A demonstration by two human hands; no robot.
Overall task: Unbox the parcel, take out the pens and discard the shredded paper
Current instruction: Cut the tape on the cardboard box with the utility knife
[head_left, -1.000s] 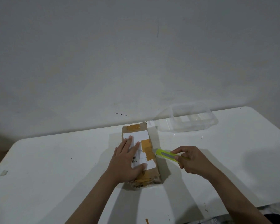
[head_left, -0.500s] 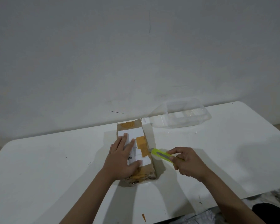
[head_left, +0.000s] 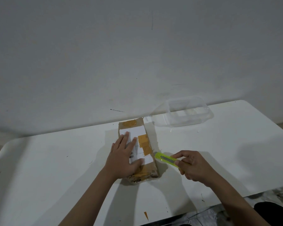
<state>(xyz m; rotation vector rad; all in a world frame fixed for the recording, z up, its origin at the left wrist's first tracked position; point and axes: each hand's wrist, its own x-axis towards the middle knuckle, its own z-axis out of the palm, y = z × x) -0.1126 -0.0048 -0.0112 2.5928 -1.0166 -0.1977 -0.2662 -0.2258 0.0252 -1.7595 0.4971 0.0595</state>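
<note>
A brown cardboard parcel [head_left: 144, 144] lies closed on the white table [head_left: 55, 168], taped in orange-brown with a white label on top. My left hand [head_left: 122, 159] lies flat on the label with straight fingers, pressing the parcel down. My right hand [head_left: 193, 168] grips a yellow-green utility knife [head_left: 165, 159]. The knife's tip touches the parcel's right side edge, near the label's lower corner. No pens or shredded paper show.
A clear plastic container [head_left: 188, 113] stands at the table's back right, near the wall. A small orange tape scrap [head_left: 146, 215] lies near the front edge. The table's right edge drops to a speckled floor [head_left: 276, 194].
The knife tip has closed in leftward on the parcel's right edge. My left hand stays pressed on the label. The camera view has shifted slightly.
</note>
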